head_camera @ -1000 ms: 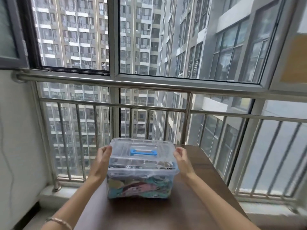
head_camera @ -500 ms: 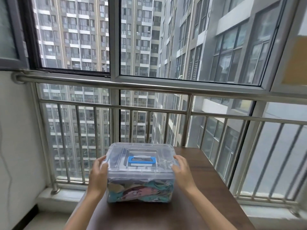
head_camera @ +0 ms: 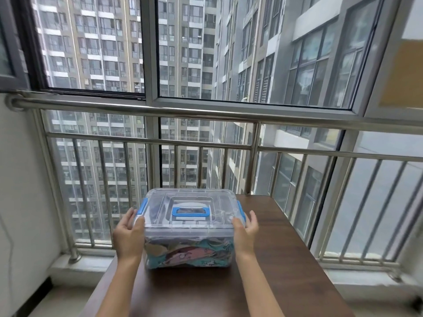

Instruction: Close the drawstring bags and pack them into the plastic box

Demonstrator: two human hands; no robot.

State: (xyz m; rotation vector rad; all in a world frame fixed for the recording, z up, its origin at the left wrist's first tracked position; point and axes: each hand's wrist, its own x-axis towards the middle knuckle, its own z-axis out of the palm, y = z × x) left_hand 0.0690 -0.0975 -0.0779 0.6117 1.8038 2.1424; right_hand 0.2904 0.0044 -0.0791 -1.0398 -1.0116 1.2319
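Note:
A clear plastic box (head_camera: 190, 234) stands on the dark wooden table (head_camera: 286, 259), with its transparent lid (head_camera: 160, 202) on top. The lid has a blue handle (head_camera: 191, 211) and a blue side latch (head_camera: 142, 208) on each end. Through the front wall I see colourful drawstring bags (head_camera: 190, 253) packed inside. My left hand (head_camera: 128, 236) presses on the box's left end at the latch. My right hand (head_camera: 246, 232) rests on the right end, thumb on the lid edge and fingers spread by the right latch (head_camera: 240, 212).
The table stands against a steel railing (head_camera: 206, 145) and large windows with high-rise buildings outside. A white wall (head_camera: 20, 202) is at the left. Bare table surface lies in front of the box and to its right.
The view tilted down and the box now sits lower. Both hands slid from the box's sides up to the lid ends, where the blue latches now show.

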